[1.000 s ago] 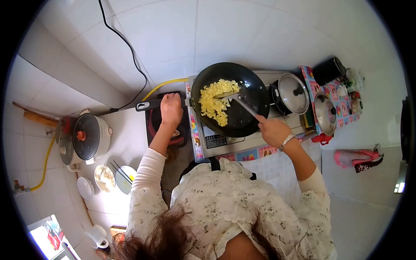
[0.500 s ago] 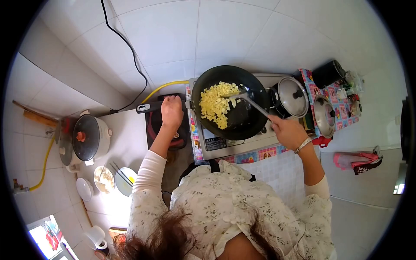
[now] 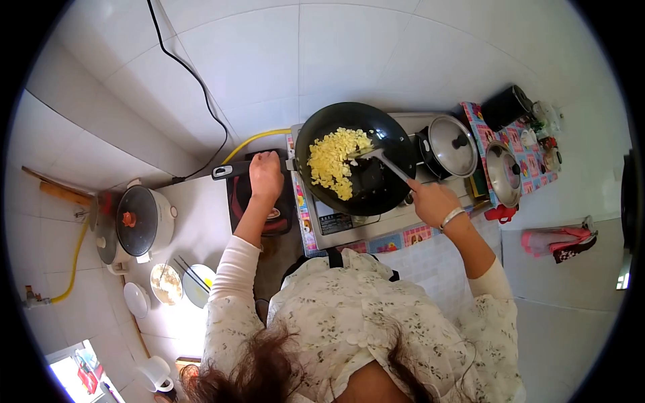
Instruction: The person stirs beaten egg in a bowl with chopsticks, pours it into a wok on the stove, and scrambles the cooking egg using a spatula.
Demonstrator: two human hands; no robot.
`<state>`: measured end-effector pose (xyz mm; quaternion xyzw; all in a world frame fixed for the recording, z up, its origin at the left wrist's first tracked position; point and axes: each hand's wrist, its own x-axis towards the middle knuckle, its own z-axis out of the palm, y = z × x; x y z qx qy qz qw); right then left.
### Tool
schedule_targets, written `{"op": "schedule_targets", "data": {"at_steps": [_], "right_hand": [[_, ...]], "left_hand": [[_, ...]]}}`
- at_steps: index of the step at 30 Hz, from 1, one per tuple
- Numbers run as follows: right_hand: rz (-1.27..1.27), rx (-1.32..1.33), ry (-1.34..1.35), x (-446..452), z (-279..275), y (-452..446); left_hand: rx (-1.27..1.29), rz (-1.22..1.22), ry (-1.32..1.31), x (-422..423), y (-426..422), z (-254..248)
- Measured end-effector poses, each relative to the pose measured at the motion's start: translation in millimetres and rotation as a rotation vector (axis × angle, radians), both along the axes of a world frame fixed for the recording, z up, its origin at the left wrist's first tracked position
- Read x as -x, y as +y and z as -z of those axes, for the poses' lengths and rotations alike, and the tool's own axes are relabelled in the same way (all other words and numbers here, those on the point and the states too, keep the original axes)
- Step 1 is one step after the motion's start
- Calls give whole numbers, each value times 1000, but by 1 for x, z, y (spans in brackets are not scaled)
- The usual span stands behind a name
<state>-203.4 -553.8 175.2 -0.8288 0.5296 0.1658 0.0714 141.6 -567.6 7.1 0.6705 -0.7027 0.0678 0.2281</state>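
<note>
A black wok [image 3: 383,181] sits on the stove [image 3: 396,221] at the centre. Yellow scrambled egg [image 3: 331,161] in small pieces lies in its left half. My left hand [image 3: 267,176] is closed round the wok handle [image 3: 235,169], left of the wok. At the wok's right rim my right hand [image 3: 433,203] grips a metal spatula [image 3: 393,166], whose blade is inside the wok, touching the right edge of the egg.
A lidded pot [image 3: 453,146] stands right of the wok, with a loose lid [image 3: 502,173] and a black canister [image 3: 505,107] beyond. At the left are a cooker [image 3: 144,221], bowls [image 3: 166,284] and a plate with chopsticks [image 3: 197,285]. A yellow hose [image 3: 252,139] runs behind.
The spatula and my right hand first moved right and down, then came back left a little. The egg is pushed slightly more together. My left hand keeps its hold on the handle.
</note>
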Motion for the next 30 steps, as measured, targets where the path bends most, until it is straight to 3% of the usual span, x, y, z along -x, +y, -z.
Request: {"op": "schedule_targets", "data": {"at_steps": [18, 24, 27, 30], "right_hand": [[77, 11, -87, 8, -22, -1], [83, -94, -54, 9, -7, 6], [78, -98, -235, 22, 7, -8], [78, -127, -195, 20, 4, -11]], "left_hand": [[49, -1, -4, 0, -2, -2], [69, 5, -5, 2, -1, -6], [71, 26, 5, 1, 2, 0], [56, 10, -18, -2, -2, -1]]}}
